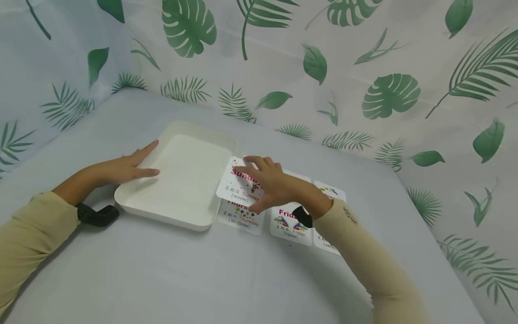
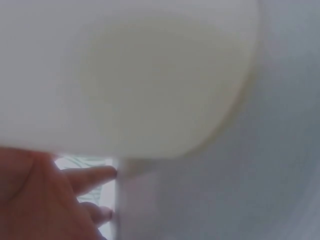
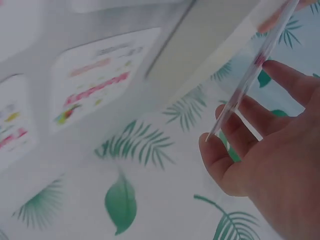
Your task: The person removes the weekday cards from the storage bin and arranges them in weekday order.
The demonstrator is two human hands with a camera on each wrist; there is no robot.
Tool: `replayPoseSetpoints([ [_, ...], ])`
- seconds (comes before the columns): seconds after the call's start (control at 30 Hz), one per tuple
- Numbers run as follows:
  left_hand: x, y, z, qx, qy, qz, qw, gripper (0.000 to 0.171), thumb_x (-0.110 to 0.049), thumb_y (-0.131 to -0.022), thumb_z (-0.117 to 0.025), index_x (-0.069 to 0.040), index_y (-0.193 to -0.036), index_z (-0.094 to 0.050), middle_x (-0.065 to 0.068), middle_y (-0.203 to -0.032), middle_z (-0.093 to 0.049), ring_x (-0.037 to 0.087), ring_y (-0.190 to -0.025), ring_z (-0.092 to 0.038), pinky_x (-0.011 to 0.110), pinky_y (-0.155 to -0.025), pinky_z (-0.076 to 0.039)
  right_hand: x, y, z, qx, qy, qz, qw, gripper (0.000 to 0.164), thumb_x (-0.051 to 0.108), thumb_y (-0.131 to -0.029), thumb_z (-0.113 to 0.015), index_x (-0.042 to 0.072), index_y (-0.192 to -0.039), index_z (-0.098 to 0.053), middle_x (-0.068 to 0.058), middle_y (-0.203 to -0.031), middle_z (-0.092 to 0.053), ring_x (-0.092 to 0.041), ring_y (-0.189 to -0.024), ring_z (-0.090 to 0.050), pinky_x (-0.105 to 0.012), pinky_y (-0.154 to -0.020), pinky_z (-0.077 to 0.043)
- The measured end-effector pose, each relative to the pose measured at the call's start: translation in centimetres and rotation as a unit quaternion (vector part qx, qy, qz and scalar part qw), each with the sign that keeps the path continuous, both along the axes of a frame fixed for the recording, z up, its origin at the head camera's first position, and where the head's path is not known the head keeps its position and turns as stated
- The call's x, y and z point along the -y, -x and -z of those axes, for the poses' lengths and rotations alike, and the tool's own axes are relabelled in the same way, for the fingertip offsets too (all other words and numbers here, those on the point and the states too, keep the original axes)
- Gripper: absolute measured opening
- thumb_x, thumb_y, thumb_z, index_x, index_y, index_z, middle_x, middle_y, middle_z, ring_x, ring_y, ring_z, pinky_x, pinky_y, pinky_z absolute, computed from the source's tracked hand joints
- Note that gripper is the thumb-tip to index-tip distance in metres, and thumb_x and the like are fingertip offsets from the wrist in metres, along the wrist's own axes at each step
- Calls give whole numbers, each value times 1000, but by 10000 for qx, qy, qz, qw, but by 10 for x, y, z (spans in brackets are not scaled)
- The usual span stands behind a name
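My left hand (image 1: 121,170) grips the left wall of a white tray (image 1: 190,222), thumb over the rim and inside, fingers along the outside. In the left wrist view its fingers (image 2: 87,179) spread beside the tray's pale wall (image 2: 165,90). My right hand (image 1: 275,182) holds a white "Sunday" card (image 1: 230,191) by its edges, tilted beside the tray's right side. The right wrist view shows that card (image 3: 250,75) nearly edge-on between the fingers. Below it lies a "Thursday" card (image 1: 243,220), partly covered.
Right of it lie a "Friday" card (image 1: 290,231) and more cards, one (image 1: 329,189) at the back and another (image 1: 325,243) in front, partly hidden by my right arm. A leaf-printed curtain (image 1: 344,90) stands behind the grey-white table (image 1: 182,274).
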State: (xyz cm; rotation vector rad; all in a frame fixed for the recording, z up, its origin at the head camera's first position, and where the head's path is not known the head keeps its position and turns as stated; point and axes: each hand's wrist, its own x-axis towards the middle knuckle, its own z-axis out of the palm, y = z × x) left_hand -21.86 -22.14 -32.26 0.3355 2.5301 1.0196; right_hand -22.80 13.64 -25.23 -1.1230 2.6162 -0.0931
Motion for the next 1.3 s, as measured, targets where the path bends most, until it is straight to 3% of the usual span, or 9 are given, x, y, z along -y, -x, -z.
replayPoseSetpoints([
  [0.33,14,-5,-2,64,-139,51,9999,89,-41,-92,-49,-21,-144,20,24,-149,18,51,-132,14,70,-99,2,-58,-67,1,74,392,8,9992,88,34,-67,-74,23,-142,-30,-6,-147,-20,-30,-132,-21,-51,-100,-28],
  [0.57,26,-7,-3,73,-160,-122,9998,89,-41,-92,-49,-24,-143,21,22,-148,20,50,-131,19,71,-98,4,-65,-97,18,407,199,-291,9986,89,36,-67,-75,30,-142,-28,-3,-147,-21,-27,-130,-24,-47,-99,-32],
  [0.67,29,-9,-2,90,-138,-149,9998,89,-41,-92,-49,-23,-143,22,23,-148,21,50,-131,18,71,-98,3,-66,-104,25,588,141,-356,9975,88,36,-67,-75,31,-142,-28,-2,-147,-21,-26,-130,-24,-47,-99,-32],
  [1.03,28,-11,1,159,-148,-196,9996,89,-42,-91,-49,-23,-144,21,24,-148,19,51,-131,17,71,-98,2,-66,-119,42,586,-35,-661,9961,87,40,-66,-76,34,-141,-31,1,-147,-24,-19,-128,-28,-41,-100,-32],
  [1.3,27,-13,4,116,-151,-236,9995,88,-42,-91,-49,-23,-144,19,24,-149,18,51,-132,15,71,-98,2,-68,-122,48,630,-108,-480,9968,88,41,-66,-77,38,-141,-30,5,-149,-21,-20,-128,-27,-42,-99,-33],
])
